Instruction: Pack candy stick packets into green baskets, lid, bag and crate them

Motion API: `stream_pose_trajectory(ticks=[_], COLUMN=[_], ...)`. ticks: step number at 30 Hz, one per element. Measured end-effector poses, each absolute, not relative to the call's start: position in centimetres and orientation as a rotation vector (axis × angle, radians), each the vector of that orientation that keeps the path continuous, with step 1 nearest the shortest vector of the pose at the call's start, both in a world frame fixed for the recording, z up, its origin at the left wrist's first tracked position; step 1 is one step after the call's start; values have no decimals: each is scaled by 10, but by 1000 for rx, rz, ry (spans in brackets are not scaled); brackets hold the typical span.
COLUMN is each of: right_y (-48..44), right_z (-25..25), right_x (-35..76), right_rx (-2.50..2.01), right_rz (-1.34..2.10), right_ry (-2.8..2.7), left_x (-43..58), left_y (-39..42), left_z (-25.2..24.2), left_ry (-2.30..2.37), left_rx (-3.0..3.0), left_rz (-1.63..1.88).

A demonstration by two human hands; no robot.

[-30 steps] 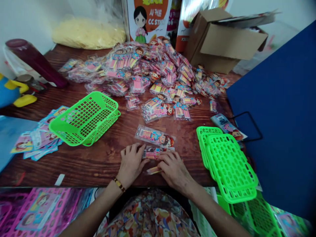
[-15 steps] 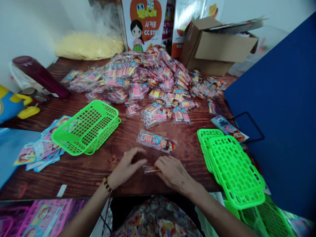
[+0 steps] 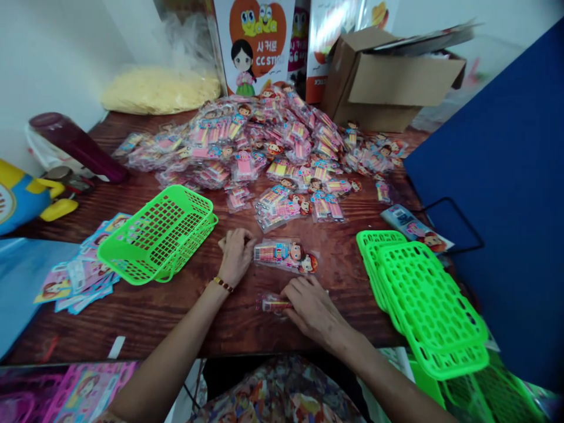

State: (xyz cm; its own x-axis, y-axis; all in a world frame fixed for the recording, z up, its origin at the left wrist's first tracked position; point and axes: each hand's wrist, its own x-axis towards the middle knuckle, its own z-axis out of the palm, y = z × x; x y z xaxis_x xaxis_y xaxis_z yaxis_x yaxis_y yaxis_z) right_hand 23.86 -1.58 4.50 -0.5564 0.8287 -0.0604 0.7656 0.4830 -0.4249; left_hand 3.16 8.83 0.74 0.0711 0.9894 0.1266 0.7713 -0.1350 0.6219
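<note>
Clear printed packet point(image 3: 269, 304), nearest to me, lies flat on the dark wooden table point(image 3: 145, 317), close to the front edge. My right hand point(image 3: 311, 308) rests over its right-hand part, palm down, with fingers bent and lying close together; the left end of the packet is exposed. I cannot tell whether the fingers grip the packet or only press on it.

Just beyond lies a second printed packet point(image 3: 286, 255), face up, with figures printed at its right end and sticks visible at its left. Whether it is one packet or several overlaid cannot be established. My left hand point(image 3: 237, 258), wearing a beaded bracelet point(image 3: 223, 284), stands at its left end, fingers curled downward. Contact there appears close, but I cannot confirm a grip, the fingertips being partly hidden. The two hands are apart.

Further back, a small group of packets point(image 3: 284, 205) lies between the second packet and a large heap of packets point(image 3: 273, 132). To my left, a green basket point(image 3: 187, 249) sits open side up, its left end against printed cards point(image 3: 83, 276). To my right, perforated green pieces point(image 3: 429, 294) overlap one another. Behind the heap's right side stands a cardboard box point(image 3: 405, 79), flaps open.
</note>
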Motion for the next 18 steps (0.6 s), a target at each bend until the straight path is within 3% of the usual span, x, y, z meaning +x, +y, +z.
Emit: stream_pose_trajectory(ticks=[7, 10, 13, 18], right_y=[-9, -10, -15, -27], right_z=[45, 48, 50, 44], right_x=[235, 239, 243, 247], right_rx=[-1272, -1291, -1308, -1382], right_rz=[122, 231, 368, 553], right_ry=[-2438, -2582, -2693, -2516], left_x=[20, 26, 37, 56], left_y=[21, 17, 43, 87], left_z=[31, 34, 27, 10], left_ry=[1314, 1258, 1583, 1752], left_rx=[1968, 1904, 1908, 1872], left_rz=[783, 701, 672, 664])
